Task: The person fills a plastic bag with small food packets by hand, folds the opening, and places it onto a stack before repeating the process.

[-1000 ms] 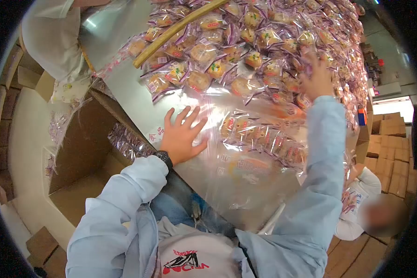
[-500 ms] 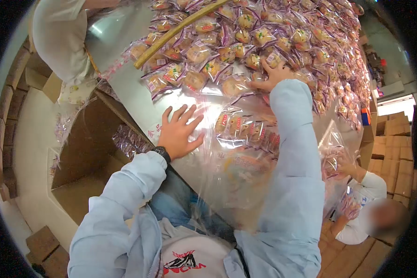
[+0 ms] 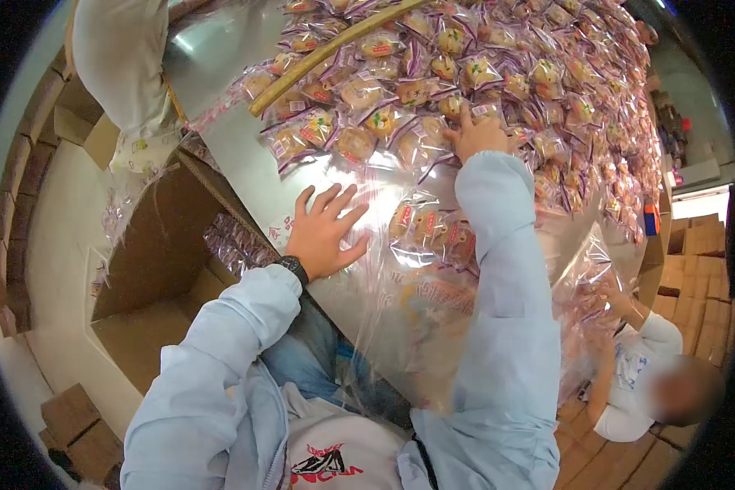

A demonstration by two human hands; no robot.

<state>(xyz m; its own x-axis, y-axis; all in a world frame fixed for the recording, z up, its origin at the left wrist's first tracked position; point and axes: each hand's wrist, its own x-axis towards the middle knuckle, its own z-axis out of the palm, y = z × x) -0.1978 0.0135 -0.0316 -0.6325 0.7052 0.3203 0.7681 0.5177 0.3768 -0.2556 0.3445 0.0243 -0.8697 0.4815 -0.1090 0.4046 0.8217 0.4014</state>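
Observation:
My left hand (image 3: 327,235) lies on the pale tabletop (image 3: 278,204), fingers spread, with nothing in it. Beside it a large clear plastic bag (image 3: 420,318) with red print lies flat, and several wrapped pastries (image 3: 429,229) show in a row at its upper part. My right hand (image 3: 480,137) touches the near edge of a wide spread of individually wrapped round pastries (image 3: 367,91). Its index finger and thumb are stretched apart over the packets; the other fingertips are partly hidden. A wrapped pastry (image 3: 425,145) lies just left of that hand.
A wooden stick (image 3: 335,55) lies across the pastries. An open cardboard box (image 3: 147,269) with packets (image 3: 237,242) inside stands at the left. Another person's sleeve (image 3: 122,65) is at upper left. At right, a person (image 3: 637,367) handles a clear bag (image 3: 592,278).
My right hand has shifted slightly left and down over the packets, and its fingers are less spread. My left hand stays flat on the table. The view has moved slightly.

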